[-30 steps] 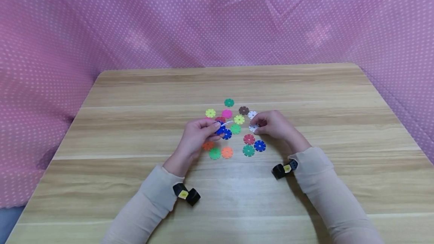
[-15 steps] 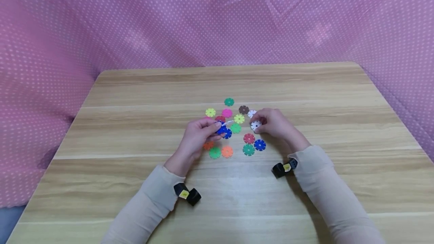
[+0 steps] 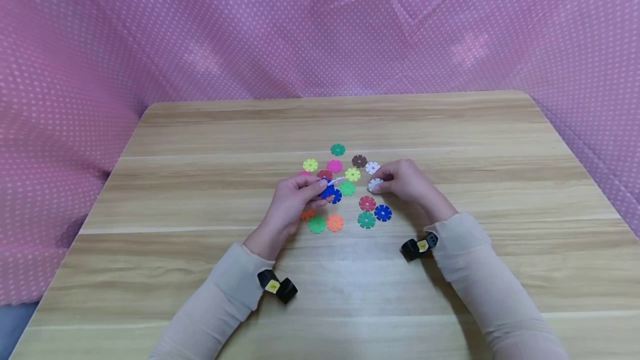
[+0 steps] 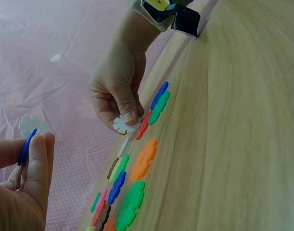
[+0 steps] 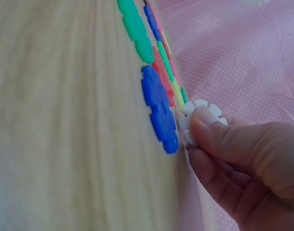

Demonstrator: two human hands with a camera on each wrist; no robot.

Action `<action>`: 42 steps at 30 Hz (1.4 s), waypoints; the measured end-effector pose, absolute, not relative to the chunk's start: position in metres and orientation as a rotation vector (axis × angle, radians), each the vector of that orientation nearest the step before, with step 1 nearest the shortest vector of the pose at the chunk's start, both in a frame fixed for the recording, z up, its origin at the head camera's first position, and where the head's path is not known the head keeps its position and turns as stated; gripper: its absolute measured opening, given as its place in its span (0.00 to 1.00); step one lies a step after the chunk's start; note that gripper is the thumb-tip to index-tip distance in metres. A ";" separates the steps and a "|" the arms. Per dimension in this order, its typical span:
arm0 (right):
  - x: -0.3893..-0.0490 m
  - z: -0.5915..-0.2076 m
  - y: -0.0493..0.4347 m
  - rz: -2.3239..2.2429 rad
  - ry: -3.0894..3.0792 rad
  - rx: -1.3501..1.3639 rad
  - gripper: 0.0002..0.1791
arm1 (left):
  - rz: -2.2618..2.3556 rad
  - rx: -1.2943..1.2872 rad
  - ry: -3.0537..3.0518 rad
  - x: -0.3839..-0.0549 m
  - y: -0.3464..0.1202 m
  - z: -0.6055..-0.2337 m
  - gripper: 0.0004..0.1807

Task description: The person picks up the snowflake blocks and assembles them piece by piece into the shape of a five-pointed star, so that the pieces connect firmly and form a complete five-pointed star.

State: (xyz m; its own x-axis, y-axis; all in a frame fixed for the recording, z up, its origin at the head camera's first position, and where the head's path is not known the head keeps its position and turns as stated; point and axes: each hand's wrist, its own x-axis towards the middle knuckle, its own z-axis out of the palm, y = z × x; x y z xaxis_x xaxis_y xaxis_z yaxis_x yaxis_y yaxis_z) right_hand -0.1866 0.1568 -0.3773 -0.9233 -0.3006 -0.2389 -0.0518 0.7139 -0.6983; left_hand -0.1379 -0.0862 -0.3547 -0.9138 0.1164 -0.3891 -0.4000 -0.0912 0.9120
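Observation:
My left hand [image 3: 294, 198] pinches a blue notched disc [image 4: 26, 148] between thumb and fingers. A white notched disc [image 4: 33, 125] stands crosswise at its edge, as if slotted into it. Between the thumb and fingertips of my right hand [image 3: 404, 183] is another white notched disc [image 5: 202, 108], raised at a tilt just over the table. Close beside the right fingertips lies one more white disc [image 3: 372, 167]. Below that hand are a red disc [image 3: 367, 203], a green disc [image 3: 366, 220] and a dark blue disc [image 3: 383, 213], all flat.
More discs are spread around the left hand: orange [image 3: 334, 222], light green [image 3: 317, 224], yellow [image 3: 352, 174], pink [image 3: 334, 166] and brown [image 3: 359, 161] among them. They lie on a wooden table [image 3: 320, 299], with a pink dotted cloth [image 3: 320, 26] hanging behind it.
The white disc in my right fingers was turned face-up toward the head camera half a second ago and is now partly covered by the fingers. My left hand has barely moved.

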 end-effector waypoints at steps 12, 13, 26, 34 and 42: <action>-0.178 -0.369 0.153 -1.099 2.638 -0.277 0.05 | 2.041 -0.329 1.867 -0.138 -0.085 -0.357 0.10; -0.177 -0.367 0.151 -1.112 2.646 -0.290 0.05 | 2.042 -0.330 1.868 -0.139 -0.085 -0.357 0.10; -0.164 -0.357 0.141 -1.377 2.660 -0.389 0.08 | 2.103 -0.354 1.811 -0.141 -0.080 -0.360 0.08; -0.153 -0.353 0.126 -1.405 2.764 -0.699 0.05 | 2.129 -0.368 1.774 -0.142 -0.080 -0.358 0.09; -0.149 -0.353 0.113 -1.377 2.863 -0.858 0.04 | 2.189 -0.395 1.736 -0.142 -0.078 -0.355 0.10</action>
State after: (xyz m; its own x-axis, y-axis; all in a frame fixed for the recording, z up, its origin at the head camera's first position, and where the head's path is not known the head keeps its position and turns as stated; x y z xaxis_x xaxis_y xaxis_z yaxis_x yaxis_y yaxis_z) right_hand -0.1493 0.1132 -0.3532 -0.8535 -0.3890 0.3466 -0.5136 0.5163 -0.6853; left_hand -0.1418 -0.0776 -0.3554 -0.9108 0.0766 -0.4056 -0.4124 -0.2112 0.8862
